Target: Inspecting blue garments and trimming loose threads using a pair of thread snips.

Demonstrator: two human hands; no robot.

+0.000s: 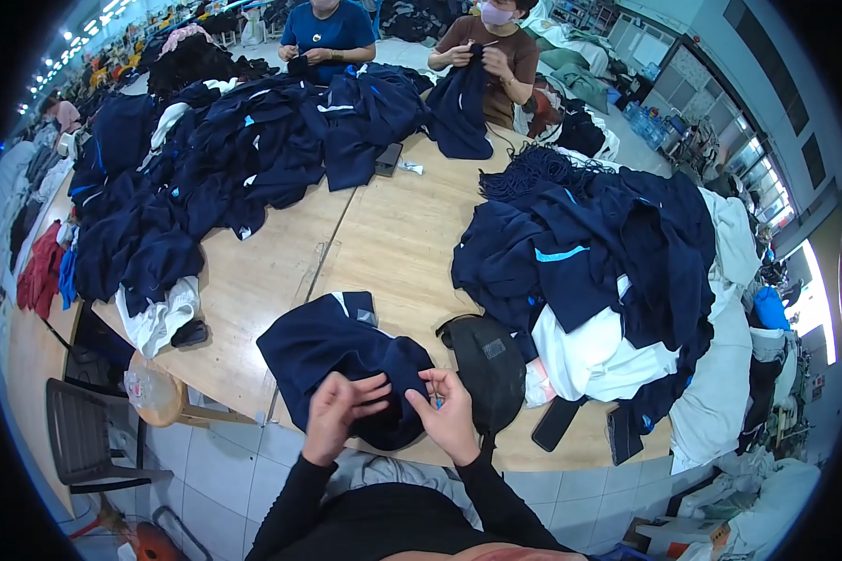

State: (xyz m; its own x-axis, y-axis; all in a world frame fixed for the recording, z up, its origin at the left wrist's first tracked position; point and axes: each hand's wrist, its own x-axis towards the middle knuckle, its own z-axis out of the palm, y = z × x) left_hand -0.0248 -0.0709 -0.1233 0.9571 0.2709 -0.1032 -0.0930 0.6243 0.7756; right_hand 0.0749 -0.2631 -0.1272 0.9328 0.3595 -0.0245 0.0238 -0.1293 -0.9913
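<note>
A navy garment [313, 351] lies bunched at the table's near edge, its white-and-grey label end at the far side. My left hand [343, 411] is over its near part, fingers stretched out and slightly apart, with no object visible in them. To its right, my right hand [449, 416] curls thumb and fingers toward each other at the garment's right edge. A small bluish bit shows between those fingers, too small to name. Beside the right hand lies a black bag [486, 374] with a strap.
A large navy garment pile [589, 243] with white cloth [599, 351] is at right; a phone [557, 424] lies near the edge. Another navy pile [253, 140] covers the far left. Two people work across the wooden table [393, 224]. A chair [89, 430] stands left.
</note>
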